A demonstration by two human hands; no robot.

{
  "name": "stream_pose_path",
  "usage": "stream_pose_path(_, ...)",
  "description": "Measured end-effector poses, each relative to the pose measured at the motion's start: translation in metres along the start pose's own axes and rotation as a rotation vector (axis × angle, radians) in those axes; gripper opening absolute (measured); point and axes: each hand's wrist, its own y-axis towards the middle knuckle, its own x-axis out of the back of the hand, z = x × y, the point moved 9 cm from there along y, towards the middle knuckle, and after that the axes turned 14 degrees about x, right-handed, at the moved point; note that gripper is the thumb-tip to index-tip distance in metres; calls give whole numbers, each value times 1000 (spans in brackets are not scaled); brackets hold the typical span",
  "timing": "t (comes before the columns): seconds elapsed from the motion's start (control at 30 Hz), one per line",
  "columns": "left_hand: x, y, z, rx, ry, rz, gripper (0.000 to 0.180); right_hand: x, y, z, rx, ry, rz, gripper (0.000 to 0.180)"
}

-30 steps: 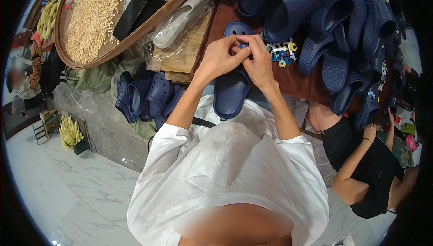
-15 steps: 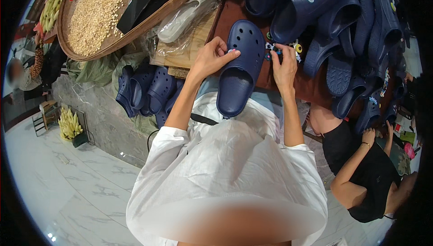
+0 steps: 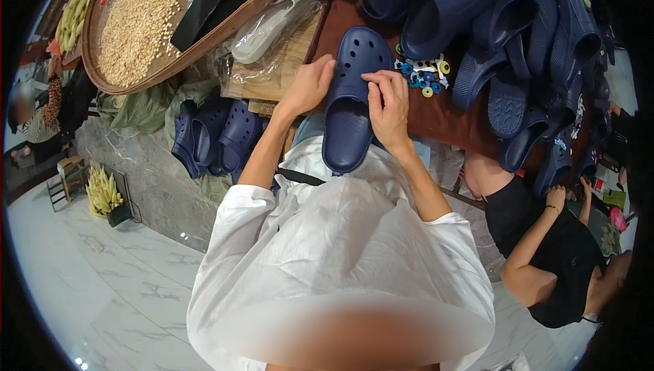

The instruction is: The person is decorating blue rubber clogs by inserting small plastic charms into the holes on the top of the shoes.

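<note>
Navy clog (image 3: 345, 90) lengthwise, toe away

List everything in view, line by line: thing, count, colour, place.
Clog at the hands: one, navy, between the hands
Shoe charms: many, mixed colours, right of that clog
Heaped clogs: many, navy, upper right
Lower clogs: several, navy, left of the left forearm
Wooden board: at least one, tan, left of the clog
Slipper: one, pale grey, in clear plastic, by the tray
Tray: one, brown, upper left
Grains: uncountable, pale yellow, in the tray
Plant bundle: one, yellowish, lower left
Co-worker: one, black clothing, right
Left hand: one, bare, at the clog's left edge
Right hand: one, bare, at its right side
</note>
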Motion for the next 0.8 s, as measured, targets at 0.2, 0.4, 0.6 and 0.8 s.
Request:
stream_pose_path(0.2,9,-14,-34,-18,-64,-196,22,-5,1,-18,-121,158,71,28)
stream_pose_path(0.4,-11,-31,-99,-314,100,-319,21,18,23,5,150,19,34,34)
stream_pose_path(0.6,-28,-29,-80,-269,154,-320,24,12,13,4,58,79,122,24)
stream_pose_path(0.8,-6,-53,-74,-326,56,-410,24,18,-20,-41,-115,-26,138,29)
